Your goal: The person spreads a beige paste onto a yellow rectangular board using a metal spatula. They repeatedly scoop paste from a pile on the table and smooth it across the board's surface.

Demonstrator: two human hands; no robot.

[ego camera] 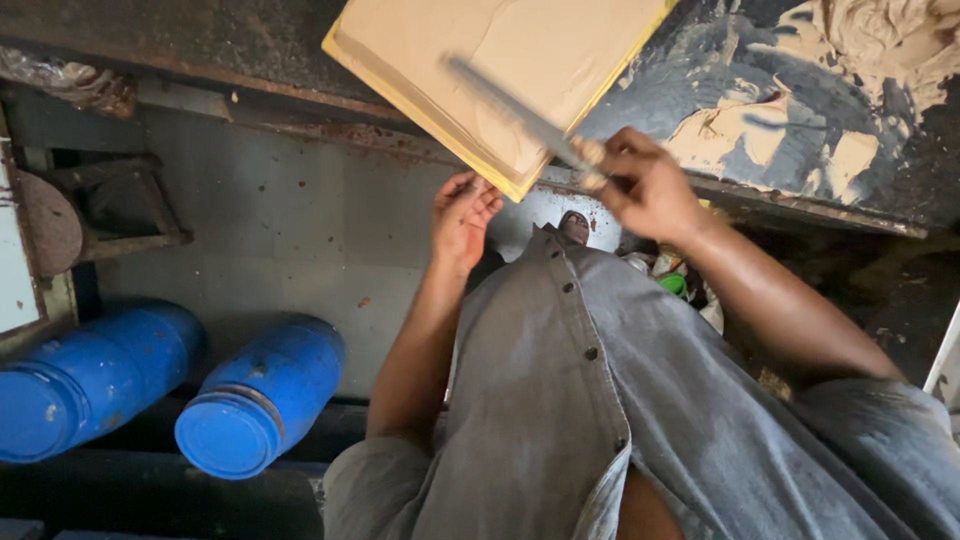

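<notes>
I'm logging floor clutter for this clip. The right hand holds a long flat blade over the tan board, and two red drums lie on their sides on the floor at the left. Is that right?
Not quite: the head view shows the two drums are blue, not red. The rest stands: the right hand holds a long flat blade over the tan board, and the drums lie on their sides on the floor at the left.

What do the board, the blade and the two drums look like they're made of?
Board: probably wood or fibreboard, coated in matte beige filler, with a yellowish edge. Blade in the right hand: likely metal, grey, thin and motion-blurred, with a pale handle. Drums: seemingly plastic, glossy blue, with ribbed rims. The left hand steadies the board's corner.
</notes>
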